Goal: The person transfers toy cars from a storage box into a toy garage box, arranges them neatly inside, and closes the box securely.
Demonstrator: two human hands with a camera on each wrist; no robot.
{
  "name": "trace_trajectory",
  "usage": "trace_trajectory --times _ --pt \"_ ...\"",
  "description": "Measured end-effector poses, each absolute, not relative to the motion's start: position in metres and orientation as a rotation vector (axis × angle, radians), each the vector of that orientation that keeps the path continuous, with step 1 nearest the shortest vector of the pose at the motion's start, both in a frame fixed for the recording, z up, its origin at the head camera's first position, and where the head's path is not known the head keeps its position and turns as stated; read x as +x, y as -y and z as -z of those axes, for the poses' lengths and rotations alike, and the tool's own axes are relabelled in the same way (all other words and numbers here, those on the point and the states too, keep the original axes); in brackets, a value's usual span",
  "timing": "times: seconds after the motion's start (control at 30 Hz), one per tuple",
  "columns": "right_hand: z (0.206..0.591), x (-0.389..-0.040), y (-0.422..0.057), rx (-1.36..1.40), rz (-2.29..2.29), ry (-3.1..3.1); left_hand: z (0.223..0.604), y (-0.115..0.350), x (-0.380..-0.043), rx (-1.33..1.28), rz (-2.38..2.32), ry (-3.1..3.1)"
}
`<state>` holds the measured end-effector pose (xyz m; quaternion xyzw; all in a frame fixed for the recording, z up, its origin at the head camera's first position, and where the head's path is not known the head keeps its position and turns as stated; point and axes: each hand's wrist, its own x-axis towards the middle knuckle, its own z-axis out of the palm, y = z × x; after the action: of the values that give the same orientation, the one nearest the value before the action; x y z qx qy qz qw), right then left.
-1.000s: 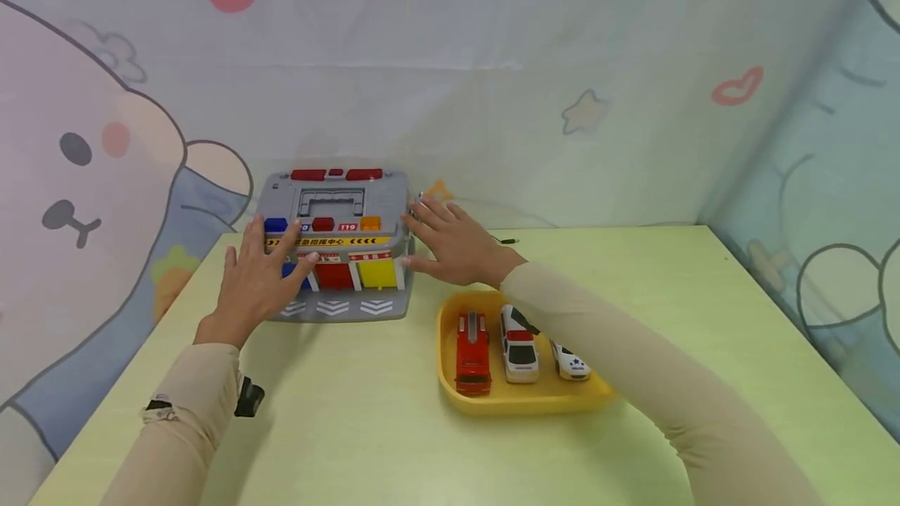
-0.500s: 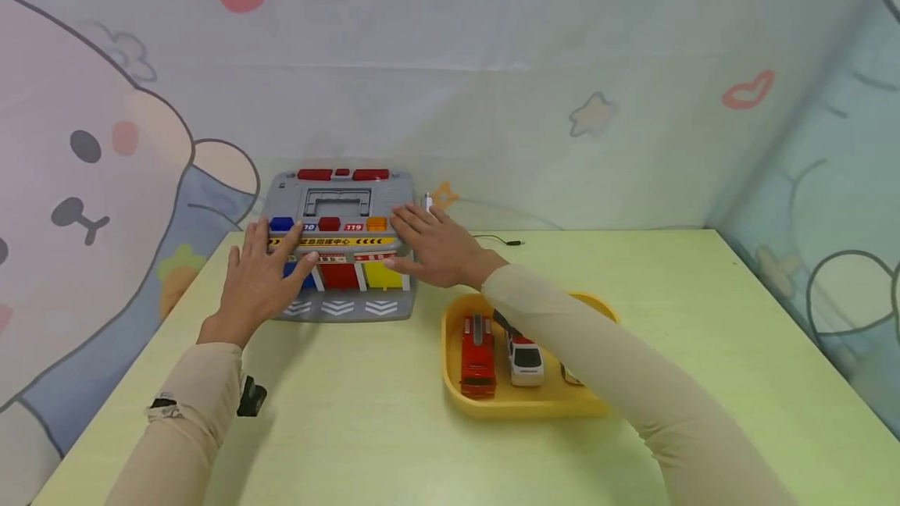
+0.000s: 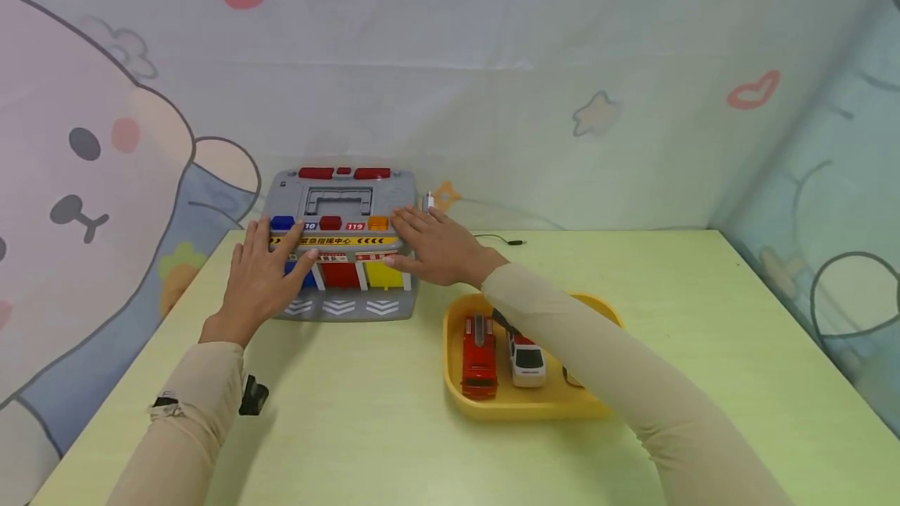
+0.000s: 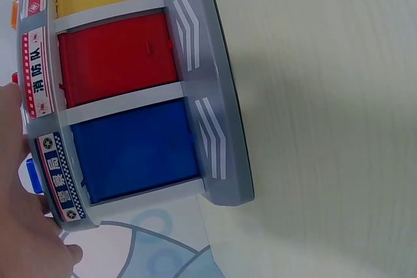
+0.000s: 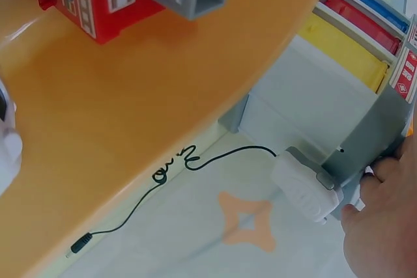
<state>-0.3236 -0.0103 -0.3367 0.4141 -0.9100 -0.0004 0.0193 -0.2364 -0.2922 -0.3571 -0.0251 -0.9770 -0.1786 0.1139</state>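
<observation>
A grey toy garage (image 3: pixel 339 308) stands at the back left of the table, its blue (image 4: pixel 133 151), red (image 4: pixel 117 56) and yellow doors down. Blue, red and orange buttons line the roof's front edge. My left hand (image 3: pixel 256 276) rests on the garage's front left corner with fingers spread, near the blue button. On the right corner, by the orange button (image 3: pixel 377 222), lies my right hand (image 3: pixel 446 250), its fingers extended. Neither hand grips anything. A small white device (image 5: pixel 306 187) sits against the garage's right side, and a thin black cord (image 5: pixel 130 216) runs from it.
In front of the right hand stands a yellow tray (image 3: pixel 534 412) with a red fire truck (image 3: pixel 480 361) and a white car (image 3: pixel 527 365); another vehicle is mostly hidden by the right sleeve. The cord's plug (image 3: pixel 516 242) lies behind the tray, near the back wall.
My right hand has moved left from beside the garage onto its right front corner, and its sleeve now hides more of the tray. The left hand stays in place; the view shifts slightly.
</observation>
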Motion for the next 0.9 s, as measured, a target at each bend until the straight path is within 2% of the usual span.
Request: trace_trajectory --times 0.2,0.57,0.9 --pt "0.335 -0.32 0.01 1.284 0.006 2.819 0.359 0.289 -0.237 -0.11 0.481 2.782" --pt "0.333 -0.315 0.02 1.299 0.002 2.825 0.353 0.28 -0.232 -0.363 0.288 2.743" --pt "0.335 -0.316 0.025 1.318 0.029 2.807 0.353 0.277 -0.233 -0.393 0.331 2.769"
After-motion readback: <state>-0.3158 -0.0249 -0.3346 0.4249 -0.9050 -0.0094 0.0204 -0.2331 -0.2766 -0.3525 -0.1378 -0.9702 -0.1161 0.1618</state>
